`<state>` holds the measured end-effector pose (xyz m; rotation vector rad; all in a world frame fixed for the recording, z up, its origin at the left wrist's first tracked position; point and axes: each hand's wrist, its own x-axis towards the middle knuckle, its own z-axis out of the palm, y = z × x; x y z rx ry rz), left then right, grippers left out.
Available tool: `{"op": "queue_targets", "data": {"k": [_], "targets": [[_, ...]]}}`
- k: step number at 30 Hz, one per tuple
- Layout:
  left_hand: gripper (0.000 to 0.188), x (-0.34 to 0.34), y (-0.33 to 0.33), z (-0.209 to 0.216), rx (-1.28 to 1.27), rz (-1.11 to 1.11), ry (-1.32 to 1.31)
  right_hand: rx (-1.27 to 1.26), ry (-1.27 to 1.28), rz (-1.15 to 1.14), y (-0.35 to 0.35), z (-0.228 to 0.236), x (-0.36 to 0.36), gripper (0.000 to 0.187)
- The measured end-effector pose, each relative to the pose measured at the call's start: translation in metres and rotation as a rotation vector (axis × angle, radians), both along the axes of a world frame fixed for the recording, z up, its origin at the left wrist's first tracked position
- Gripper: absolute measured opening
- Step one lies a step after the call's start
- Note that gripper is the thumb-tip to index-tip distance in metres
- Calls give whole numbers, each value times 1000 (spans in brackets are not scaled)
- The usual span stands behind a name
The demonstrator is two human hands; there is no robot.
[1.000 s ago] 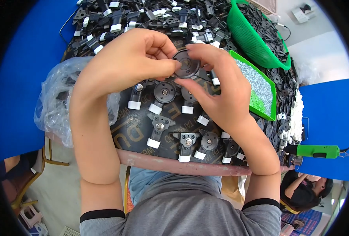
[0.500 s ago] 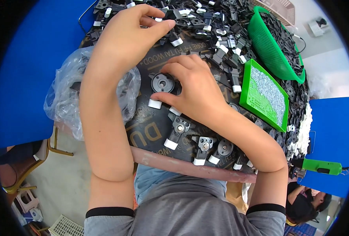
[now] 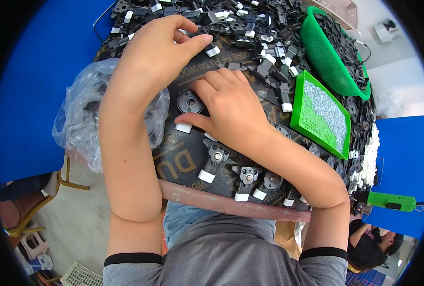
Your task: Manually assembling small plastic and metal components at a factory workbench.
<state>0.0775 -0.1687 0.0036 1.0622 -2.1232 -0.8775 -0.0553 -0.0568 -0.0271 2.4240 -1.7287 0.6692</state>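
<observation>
My right hand (image 3: 233,105) is closed round a black part with a round disc (image 3: 190,102) and a white end, on the dark tabletop (image 3: 173,164). Its thumb presses beside the white end and the index finger curls by the far edge of the disc. Farther off, my left hand (image 3: 162,45) hovers at the edge of a heap of loose black parts (image 3: 245,24), thumb and fingers apart. Just beyond its thumb lies a black part with a white tip (image 3: 213,51). Nearer me, several similar parts with white ends, one a bracket with a metal centre (image 3: 218,156), lie in a row.
A clear plastic bag (image 3: 80,119) of dark parts sits by my left forearm. On the right are a green tray (image 3: 295,112) of small silvery pieces, a green basket (image 3: 324,71) of black parts, white pieces (image 3: 370,157) and a green electric tool (image 3: 391,201). Another person (image 3: 369,248) sits beyond.
My right hand has shifted slightly left, and the disc part has moved with it. My left hand has come slightly nearer to me.
</observation>
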Motion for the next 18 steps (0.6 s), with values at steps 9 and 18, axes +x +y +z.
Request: {"op": "queue_targets", "data": {"k": [9,18], "targets": [[43,-1,4,1,5,1,-16,143,-171,6,-1,0,1,46],[44,-1,6,-1,-21,-2,-61,188,-247,-37,-2,1,1,47]]}}
